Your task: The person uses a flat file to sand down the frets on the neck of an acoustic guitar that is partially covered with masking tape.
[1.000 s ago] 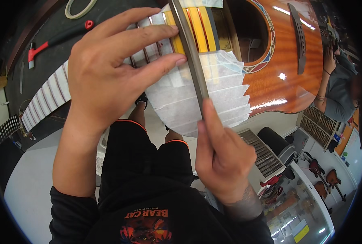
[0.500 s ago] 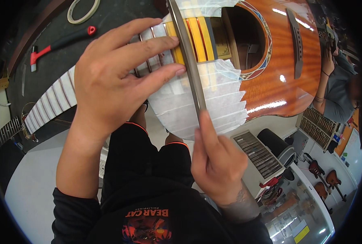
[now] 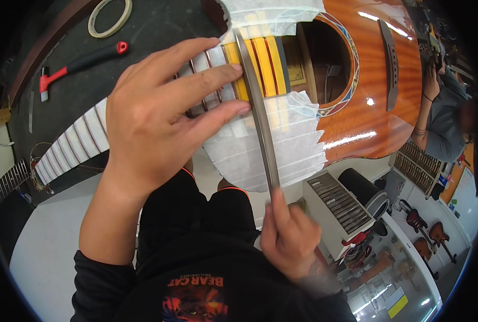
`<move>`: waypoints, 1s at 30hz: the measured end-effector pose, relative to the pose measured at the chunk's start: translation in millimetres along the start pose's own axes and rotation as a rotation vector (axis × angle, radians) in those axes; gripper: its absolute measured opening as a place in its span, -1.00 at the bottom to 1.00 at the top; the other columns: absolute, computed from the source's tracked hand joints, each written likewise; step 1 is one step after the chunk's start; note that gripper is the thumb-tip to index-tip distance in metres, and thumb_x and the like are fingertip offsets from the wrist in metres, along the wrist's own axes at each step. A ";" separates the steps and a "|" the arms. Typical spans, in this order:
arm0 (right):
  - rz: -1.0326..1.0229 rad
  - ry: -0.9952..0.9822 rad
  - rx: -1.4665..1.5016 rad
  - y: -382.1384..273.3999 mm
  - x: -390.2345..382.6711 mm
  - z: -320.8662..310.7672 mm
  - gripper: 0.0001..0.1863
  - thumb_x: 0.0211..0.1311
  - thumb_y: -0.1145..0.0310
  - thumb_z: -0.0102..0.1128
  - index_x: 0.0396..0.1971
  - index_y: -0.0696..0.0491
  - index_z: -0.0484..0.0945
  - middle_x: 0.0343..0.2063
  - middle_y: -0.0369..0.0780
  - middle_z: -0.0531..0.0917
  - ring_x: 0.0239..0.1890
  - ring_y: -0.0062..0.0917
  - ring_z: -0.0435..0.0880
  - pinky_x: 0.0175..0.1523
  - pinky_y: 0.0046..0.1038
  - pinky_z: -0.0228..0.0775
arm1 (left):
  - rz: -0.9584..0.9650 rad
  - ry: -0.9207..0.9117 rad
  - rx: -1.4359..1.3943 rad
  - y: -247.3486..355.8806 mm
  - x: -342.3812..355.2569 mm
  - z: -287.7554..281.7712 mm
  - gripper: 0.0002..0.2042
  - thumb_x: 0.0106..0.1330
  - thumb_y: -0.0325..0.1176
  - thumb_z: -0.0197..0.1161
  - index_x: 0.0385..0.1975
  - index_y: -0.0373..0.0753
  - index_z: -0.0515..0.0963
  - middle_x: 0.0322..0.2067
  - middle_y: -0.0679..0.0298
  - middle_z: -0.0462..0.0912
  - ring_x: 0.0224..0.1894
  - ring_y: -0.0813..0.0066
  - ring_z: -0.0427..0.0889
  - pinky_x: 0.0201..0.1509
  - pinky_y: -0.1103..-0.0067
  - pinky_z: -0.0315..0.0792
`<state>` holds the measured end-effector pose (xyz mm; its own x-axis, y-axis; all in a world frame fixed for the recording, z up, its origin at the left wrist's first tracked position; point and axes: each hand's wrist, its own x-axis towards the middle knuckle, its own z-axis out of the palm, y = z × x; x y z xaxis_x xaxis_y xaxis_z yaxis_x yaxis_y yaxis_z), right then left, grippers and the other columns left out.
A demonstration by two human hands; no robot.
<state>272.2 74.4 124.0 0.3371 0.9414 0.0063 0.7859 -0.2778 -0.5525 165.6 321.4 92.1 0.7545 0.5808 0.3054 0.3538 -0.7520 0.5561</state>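
An acoustic guitar with a glossy reddish-brown body (image 3: 370,64) lies in front of me, white masking tape (image 3: 295,142) covering its top beside the fretboard. Yellow tape (image 3: 266,67) runs between the last frets near the soundhole. My left hand (image 3: 148,115) spreads flat over the fretboard, its fingertips next to or touching a long metal file (image 3: 261,115); the fingers hide part of the frets. The file lies across the yellow-taped frets. My right hand (image 3: 292,233) grips its near end, index finger stretched along it, beyond the guitar's near edge.
On the dark bench lie a red-and-black hammer (image 3: 94,58) and a tape roll (image 3: 104,35). The white-taped neck (image 3: 72,140) reaches left. A tray of metal tools (image 3: 341,201) stands near right, with a glass-topped case (image 3: 376,298) beyond. Another person (image 3: 445,121) is at far right.
My right hand has pulled the file back toward me, so its far tip now lies near the fretboard's far edge. In the picture, my left hand and the guitar sit slightly lower.
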 end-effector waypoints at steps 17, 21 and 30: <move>0.100 0.034 0.118 15.4 -15.6 -22.3 -0.56 0.19 0.67 0.31 0.12 0.24 0.66 -0.61 -0.15 0.63 -0.64 -0.45 0.61 -0.43 -0.49 0.48 | 0.030 0.043 -0.072 0.1 1.0 5.5 -0.60 -0.02 -0.43 0.65 -0.11 -0.27 0.79 0.03 0.05 0.76 -0.04 0.33 0.78 0.04 0.54 0.63; 0.066 -0.003 0.153 16.9 -46.4 -16.4 -0.51 0.08 0.66 0.38 0.10 0.18 0.68 -0.68 -0.25 0.51 -0.71 -0.49 0.49 -0.53 -0.48 0.34 | 0.049 0.040 -0.082 -2.7 -1.6 5.7 -0.62 0.02 -0.42 0.64 -0.11 -0.27 0.79 0.02 0.05 0.76 0.03 0.30 0.77 0.11 0.50 0.62; 0.035 0.030 0.133 16.5 -50.8 -9.1 -0.45 0.01 0.64 0.45 0.11 0.11 0.69 -0.75 -0.33 0.36 -0.77 -0.53 0.36 -0.62 -0.45 0.22 | 0.028 0.037 -0.079 -3.3 -4.2 7.6 -0.64 0.04 -0.40 0.64 -0.11 -0.25 0.79 -0.01 0.05 0.77 0.08 0.26 0.75 0.14 0.47 0.62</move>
<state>272.8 20.2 122.1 0.3800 0.9249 0.0087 0.6982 -0.2807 -0.6585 165.4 319.1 83.1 0.7421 0.5723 0.3490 0.2870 -0.7418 0.6061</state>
